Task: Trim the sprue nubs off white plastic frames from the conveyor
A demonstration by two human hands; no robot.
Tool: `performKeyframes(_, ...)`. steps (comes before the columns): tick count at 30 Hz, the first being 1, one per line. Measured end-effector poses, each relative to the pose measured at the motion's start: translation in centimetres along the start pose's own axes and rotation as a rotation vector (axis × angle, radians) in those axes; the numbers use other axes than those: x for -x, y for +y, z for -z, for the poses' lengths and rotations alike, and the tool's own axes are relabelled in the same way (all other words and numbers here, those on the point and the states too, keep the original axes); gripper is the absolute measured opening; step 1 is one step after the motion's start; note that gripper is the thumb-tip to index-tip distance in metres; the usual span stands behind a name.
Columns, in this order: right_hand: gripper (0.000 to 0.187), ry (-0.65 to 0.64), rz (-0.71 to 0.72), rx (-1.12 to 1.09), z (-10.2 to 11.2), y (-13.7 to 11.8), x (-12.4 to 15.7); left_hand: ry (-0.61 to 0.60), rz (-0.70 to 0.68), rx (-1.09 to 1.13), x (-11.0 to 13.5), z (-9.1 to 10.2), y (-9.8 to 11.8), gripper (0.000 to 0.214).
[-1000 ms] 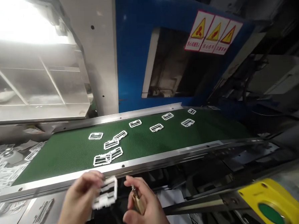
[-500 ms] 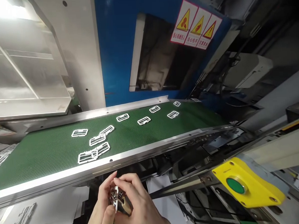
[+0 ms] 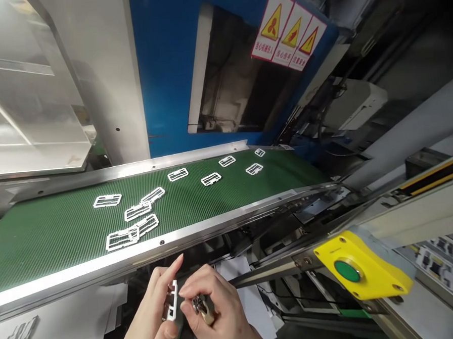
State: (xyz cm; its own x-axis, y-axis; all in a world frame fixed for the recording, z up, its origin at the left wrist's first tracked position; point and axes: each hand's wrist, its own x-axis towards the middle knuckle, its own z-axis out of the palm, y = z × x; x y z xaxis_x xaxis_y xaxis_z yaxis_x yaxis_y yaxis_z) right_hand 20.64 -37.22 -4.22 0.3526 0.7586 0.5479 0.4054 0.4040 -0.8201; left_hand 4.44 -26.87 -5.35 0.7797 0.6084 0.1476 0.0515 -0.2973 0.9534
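Note:
Just below the conveyor's near edge, my left hand (image 3: 149,309) holds a small white plastic frame (image 3: 174,301) between its thumb and fingers, the index finger stretched upward. To its right, my right hand (image 3: 220,307) is closed around a small pair of cutting pliers (image 3: 205,312) with a metal head and cream handles. The pliers stand apart from the frame in a narrow gap. Most of their handles are hidden in my palm.
A green conveyor belt (image 3: 190,207) with a metal rail carries several white frames (image 3: 137,211), some overlapping. Behind stands a blue machine (image 3: 165,92) with warning signs. A yellow box (image 3: 363,268) with a green button is at right. Papers (image 3: 75,319) lie lower left.
My hands have moved apart, and the pliers have come away from the white frame to the right. The camera view has shifted slightly.

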Motion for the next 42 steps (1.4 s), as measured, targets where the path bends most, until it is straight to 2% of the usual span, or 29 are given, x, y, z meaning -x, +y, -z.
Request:
performKeyframes(5, 0.029, 0.026, -0.021, 0.017, 0.0, -0.1, 0.0, 0.013, -0.001, -0.034, 0.1, -0.1, -0.1, 0.075)
performKeyframes(11, 0.022, -0.010, -0.057, 0.010, 0.5, -0.4, 0.1, -0.041, -0.043, -0.104, 0.1, 0.3, -1.7, 0.078)
performKeyframes(15, 0.016, -0.025, -0.099, -0.002, 0.8, -0.5, 0.1, 0.015, -0.076, -0.217, 0.4, 0.3, -1.6, 0.080)
performKeyframes(20, 0.018, -0.039, -0.098, 0.007, 0.9, -0.5, -0.1, 0.049, -0.133, -0.378, 0.7, 0.1, -0.9, 0.075)
performKeyframes(26, 0.027, 0.002, -0.046, 0.013, 1.0, -0.5, -0.2, 0.053, -0.128, -0.393, 0.7, 0.2, -0.8, 0.078)
performKeyframes(30, 0.025, -0.011, -0.035, -0.008, 1.2, -0.3, -0.1, 0.062, -0.149, -0.395, 0.5, -0.1, -0.3, 0.074)
performKeyframes(35, 0.021, -0.034, -0.028, -0.002, 1.5, -0.2, -0.2, 0.066, -0.181, -0.508, 0.2, 0.1, -0.7, 0.074)
performKeyframes(39, 0.011, -0.052, -0.099, -0.020, 1.3, 0.2, 0.0, 0.040, -0.239, -0.552, -0.2, 0.9, -1.4, 0.075)
performKeyframes(42, 0.006, -0.054, -0.172, -0.105, 0.8, 0.6, 0.6, 0.056, -0.197, -0.482, -0.1, 0.9, -1.0, 0.071)
